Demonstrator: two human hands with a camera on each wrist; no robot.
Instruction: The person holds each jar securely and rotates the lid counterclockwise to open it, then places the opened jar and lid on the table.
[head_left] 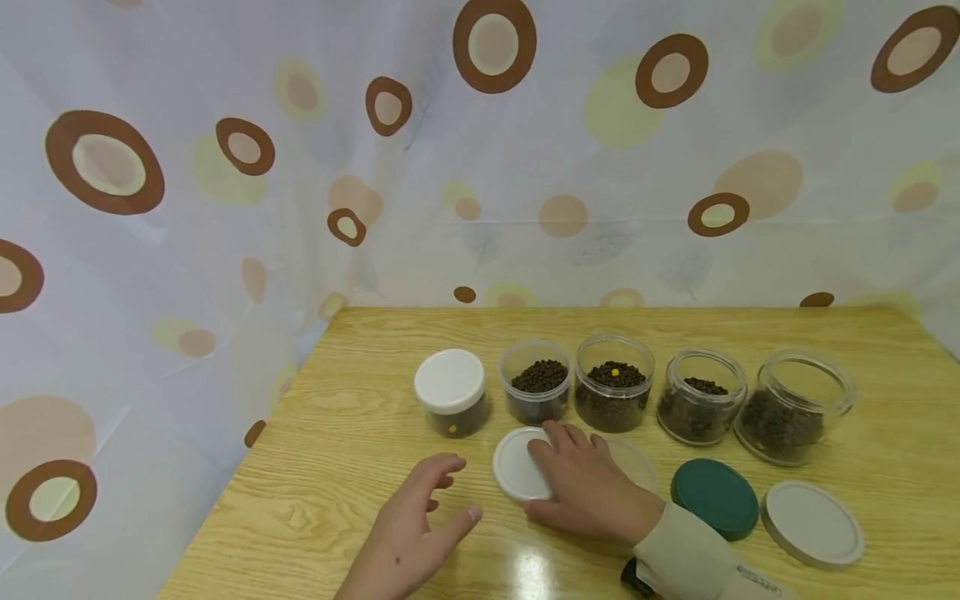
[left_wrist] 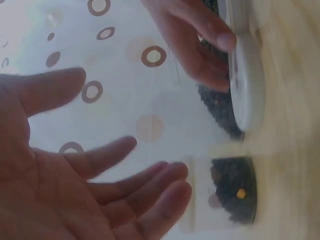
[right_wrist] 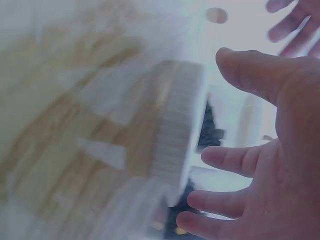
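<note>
My right hand (head_left: 585,483) reaches over a white ribbed screw lid (head_left: 516,467) lying on the table, its fingers spread across the lid's right side. In the right wrist view, thumb and fingers stand apart beside the lid's ribbed edge (right_wrist: 177,130). To the left, my left hand (head_left: 408,521) hovers above the table with fingers spread and nothing in it. Behind the lid stands a lidless clear jar (head_left: 536,400) of dark brown pellets. A jar with a white lid (head_left: 450,379) on it stands to its left, a yellow dot on its side.
Three more lidless jars of pellets continue the row: one with a yellow dot (head_left: 613,400), a short one (head_left: 699,412) and a tilted-looking one (head_left: 783,425). A translucent lid (head_left: 637,462), a green lid (head_left: 715,497) and an off-white lid (head_left: 813,523) lie in front. A patterned curtain (head_left: 420,183) hangs behind.
</note>
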